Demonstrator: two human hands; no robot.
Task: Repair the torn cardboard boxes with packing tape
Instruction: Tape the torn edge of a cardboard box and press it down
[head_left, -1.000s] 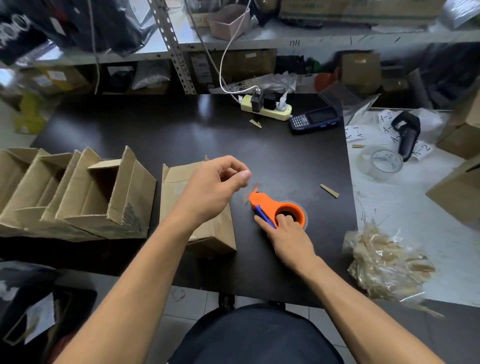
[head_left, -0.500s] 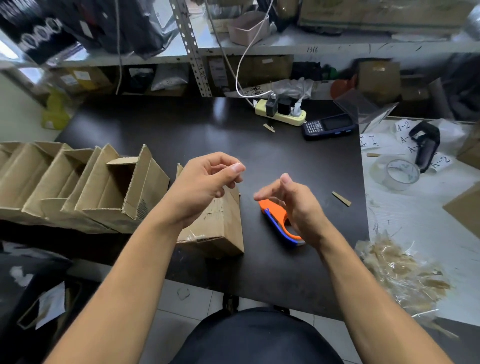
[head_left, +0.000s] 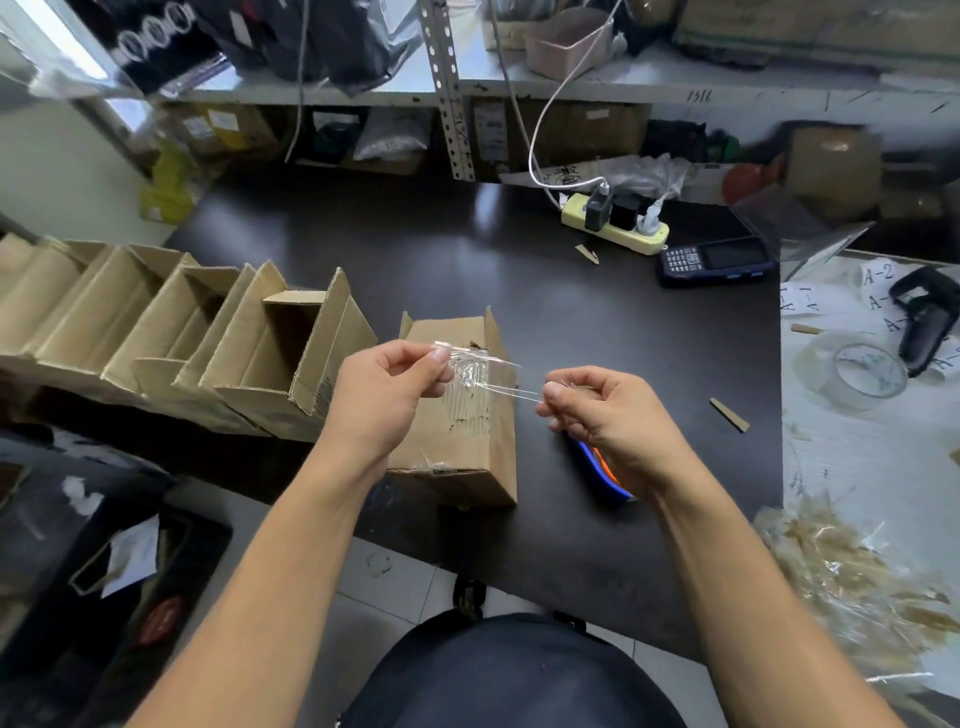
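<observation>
Head view. My left hand (head_left: 382, 392) pinches one end of a strip of clear tape (head_left: 475, 371) between thumb and fingertips; my right hand (head_left: 602, 410) pinches the other end the same way. The strip is stretched between my hands, wrinkled near the left pinch, thin and taut toward the right. It hangs in the air above the cardboard box (head_left: 462, 415); I cannot tell whether it touches the box.

That box lies on its side on the dark tabletop (head_left: 519, 270), near the front edge, flaps open at the far end, and its upper face looks scuffed. To its left a row of open boxes (head_left: 171, 332) leans one against the next. The orange and blue tape dispenser (head_left: 605, 470) rests on the tabletop, mostly hidden under my right hand.

Farther back: a power strip (head_left: 615, 226) with plugs in it and a handheld scanner (head_left: 717, 260) just beside it. On the white surface at right, a roll of clear tape (head_left: 857, 371) and a heap of crumpled tape scraps (head_left: 841, 582).
</observation>
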